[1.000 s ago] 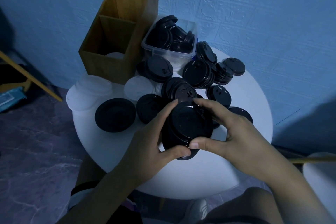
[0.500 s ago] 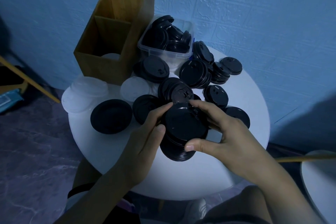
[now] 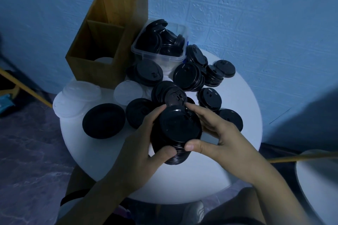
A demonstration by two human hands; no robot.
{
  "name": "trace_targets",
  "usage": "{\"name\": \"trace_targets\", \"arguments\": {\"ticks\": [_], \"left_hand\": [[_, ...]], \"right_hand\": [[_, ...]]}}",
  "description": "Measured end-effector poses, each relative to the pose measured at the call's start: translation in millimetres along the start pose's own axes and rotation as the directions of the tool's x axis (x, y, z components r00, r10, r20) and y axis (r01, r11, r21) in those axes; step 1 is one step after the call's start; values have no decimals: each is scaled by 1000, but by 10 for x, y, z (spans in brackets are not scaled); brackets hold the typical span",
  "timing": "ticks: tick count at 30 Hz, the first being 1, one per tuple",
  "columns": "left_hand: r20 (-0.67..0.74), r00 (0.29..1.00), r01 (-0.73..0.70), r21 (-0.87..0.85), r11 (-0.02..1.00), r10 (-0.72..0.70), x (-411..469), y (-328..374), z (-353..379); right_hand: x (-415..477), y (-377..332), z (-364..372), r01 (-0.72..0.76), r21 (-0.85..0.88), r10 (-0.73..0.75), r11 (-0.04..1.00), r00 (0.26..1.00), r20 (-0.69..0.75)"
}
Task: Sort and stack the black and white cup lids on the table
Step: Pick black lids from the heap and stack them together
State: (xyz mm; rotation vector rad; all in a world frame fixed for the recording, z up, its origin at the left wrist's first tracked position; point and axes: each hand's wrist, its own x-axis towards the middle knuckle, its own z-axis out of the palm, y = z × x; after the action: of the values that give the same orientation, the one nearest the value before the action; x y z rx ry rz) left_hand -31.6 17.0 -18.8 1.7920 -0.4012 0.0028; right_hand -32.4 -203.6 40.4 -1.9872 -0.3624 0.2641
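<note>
So, left hand: grips the stack of black lids from its left side; thumb curled over the near rim, fingers round the far edge.
right hand: holds the same stack from the right; thumb pinches the near rim just beside the left thumb, index finger laid on the top lid by its sip flap.
stack: btwn both hands, tilted, top face twd the camera; lower end on or just above the desk, can't tell which.
loose lids: black, in small heaps & singles just beyond the hands and right of the right hand.
flipped lid: black, looks underside up, left of the left hand, apart from it.
white lids: pile further left, at the desk edge; one more white lid beyond the left fingers.
tub: clear plastic, full of black lids, well beyond the hands.
box: wooden, 2 compartments, left of the tub; sth white inside the nearer one.
</note>
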Motion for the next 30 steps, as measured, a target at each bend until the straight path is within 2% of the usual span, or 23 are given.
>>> {"name": "trace_targets", "arguments": {"ticks": [3,4,6,7,9,11,17,26,30], "left_hand": [[22,1000,-5,33,999,5,-11,-84,-25],[18,1000,-2,24,1000,2,-1,-79,-22],[21,1000,-14,20,1000,13,-7,-67,-21],[23,1000,-16,20,1000,16,-8,-67,-24],[18,1000,-22,33,999,22,3,-73,-28],[15,999,-30,35,999,30,14,-78,-26],[14,999,-36,40,999,36,20,-105,-30],[12,999,-48,44,998,47,25,-152,-22],[12,999,-50,45,998,50,27,-154,-22]], "right_hand": [[114,-55,-175,12,61,-17,998,996,84],[191,-67,-242,4,82,-10,997,997,71],[415,-37,-370,-14,52,18,999,997,-72],[550,3,-419,-24,-20,20,1000,984,-179],[821,93,-497,-80,-276,-32,958,925,-379],[1027,104,-518,-153,-474,-106,867,873,-476],[1330,116,-460,-253,-518,-63,817,854,-516],[1424,81,-404,-256,-404,5,878,849,-528],[1512,71,-345,-301,-439,21,847,843,-538]]}}
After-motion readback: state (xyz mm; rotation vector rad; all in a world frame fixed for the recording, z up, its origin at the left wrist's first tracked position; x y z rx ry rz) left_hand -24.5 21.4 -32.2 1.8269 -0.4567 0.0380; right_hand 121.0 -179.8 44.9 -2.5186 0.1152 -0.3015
